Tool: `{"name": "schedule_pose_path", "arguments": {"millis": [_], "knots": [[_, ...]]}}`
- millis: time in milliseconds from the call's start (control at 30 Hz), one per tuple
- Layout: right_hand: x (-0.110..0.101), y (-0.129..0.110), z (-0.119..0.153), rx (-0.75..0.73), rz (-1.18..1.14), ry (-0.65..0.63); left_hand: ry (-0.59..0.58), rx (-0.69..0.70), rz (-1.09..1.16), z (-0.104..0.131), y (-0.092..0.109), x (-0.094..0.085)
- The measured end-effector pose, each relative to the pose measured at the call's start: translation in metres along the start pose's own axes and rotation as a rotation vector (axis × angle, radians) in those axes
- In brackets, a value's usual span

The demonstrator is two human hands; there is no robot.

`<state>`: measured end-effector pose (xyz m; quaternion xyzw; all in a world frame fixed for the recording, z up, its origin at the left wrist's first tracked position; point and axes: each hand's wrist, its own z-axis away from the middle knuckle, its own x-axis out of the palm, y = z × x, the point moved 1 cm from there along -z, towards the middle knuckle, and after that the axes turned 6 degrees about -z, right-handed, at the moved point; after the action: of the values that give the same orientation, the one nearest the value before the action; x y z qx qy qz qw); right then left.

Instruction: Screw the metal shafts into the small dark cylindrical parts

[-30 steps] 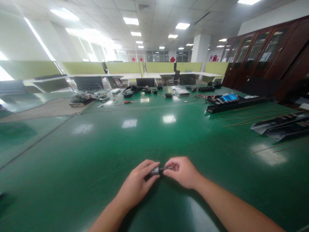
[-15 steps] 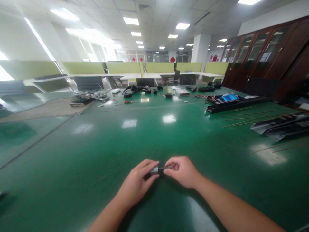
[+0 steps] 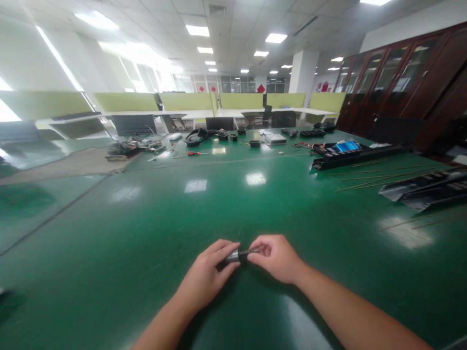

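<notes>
At the near middle of the green table [image 3: 175, 214], a small silver cylinder [image 3: 232, 256] with a black end lies sideways in my left hand [image 3: 207, 272]. The left fingers go over it and the thumb presses from below, so its left part is hidden. A thin, dark, ridged rod [image 3: 249, 252] sticks out of the black end toward the right. My right hand [image 3: 277, 257] pinches the outer end of this rod between thumb and fingers. Whether rod and cylinder are one piece I cannot tell. Both hands are just above the tabletop, close together.
Toward the far edge lie an orange-handled screwdriver [image 3: 195, 153], a headset-like black item [image 3: 196, 137], a white box [image 3: 275, 139] and a heap of parts [image 3: 133, 146]. Black channels [image 3: 426, 189], a blue-topped part [image 3: 347, 147] and thin rods [image 3: 379, 181] lie on the right.
Hardly anything differs. Both hands keep the same hold, and the right hand has shifted only very slightly.
</notes>
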<state>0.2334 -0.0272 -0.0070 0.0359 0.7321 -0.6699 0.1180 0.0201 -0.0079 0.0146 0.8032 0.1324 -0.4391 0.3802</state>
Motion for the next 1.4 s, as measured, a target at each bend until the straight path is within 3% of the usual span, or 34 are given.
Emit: {"name": "schedule_pose_path", "arguments": {"millis": [1400], "knots": [[-0.0011,-0.0006,0.0001,-0.002,0.024,-0.008,-0.011,-0.024,0.026,0.0019,-0.0048,0.0003]]}}
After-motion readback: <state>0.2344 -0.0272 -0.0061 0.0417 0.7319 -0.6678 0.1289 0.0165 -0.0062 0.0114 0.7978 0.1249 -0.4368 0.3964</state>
